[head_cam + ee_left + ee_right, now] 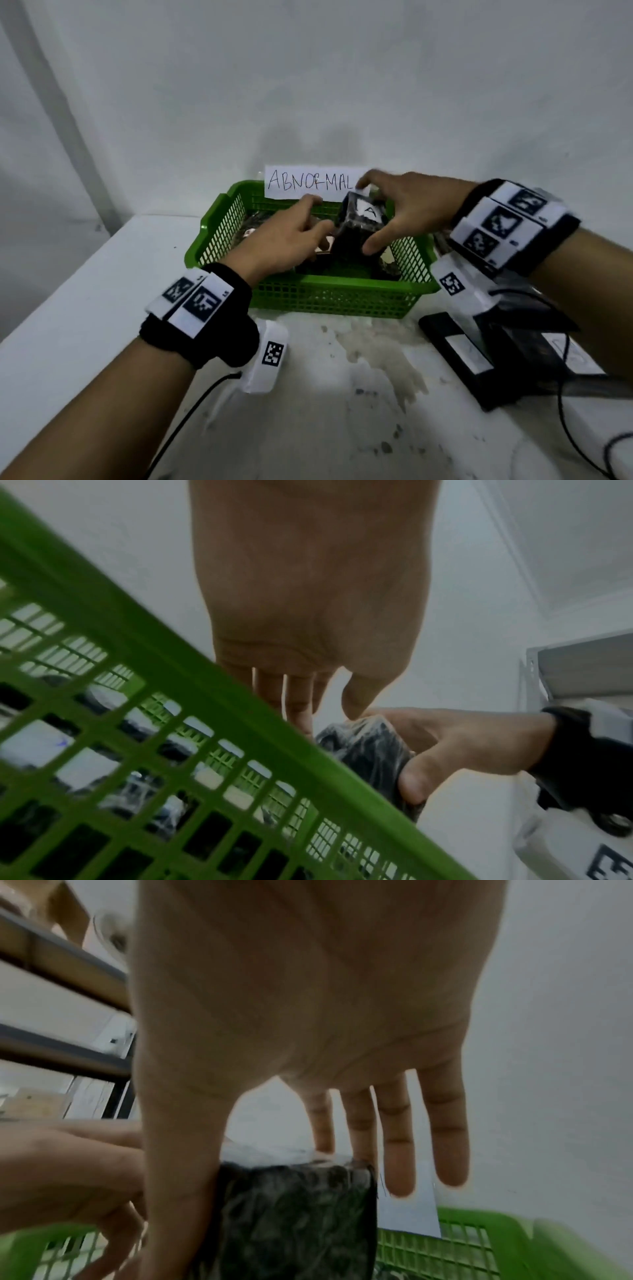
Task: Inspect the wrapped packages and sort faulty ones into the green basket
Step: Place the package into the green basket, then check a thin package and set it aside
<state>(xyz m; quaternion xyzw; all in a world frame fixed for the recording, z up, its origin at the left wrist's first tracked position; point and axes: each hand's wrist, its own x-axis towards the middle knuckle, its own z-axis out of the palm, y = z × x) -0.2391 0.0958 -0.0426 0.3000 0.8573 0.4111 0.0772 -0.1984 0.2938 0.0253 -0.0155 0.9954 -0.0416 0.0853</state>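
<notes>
Head view: right hand grips black wrapped package; left hand relaxed.

We see our right hand from the palm side, filling twelve o'clock to the centre. Its thumb and first two fingers pinch a black block-shaped package wrapped in crinkled clear film at six o'clock, while the other two fingers stay straight, clear of it. Our left hand sits at nine o'clock. A green plastic lattice basket spans four to eight o'clock, a white paper sheet above its rim. Blurred shelving stands at ten o'clock.
</notes>
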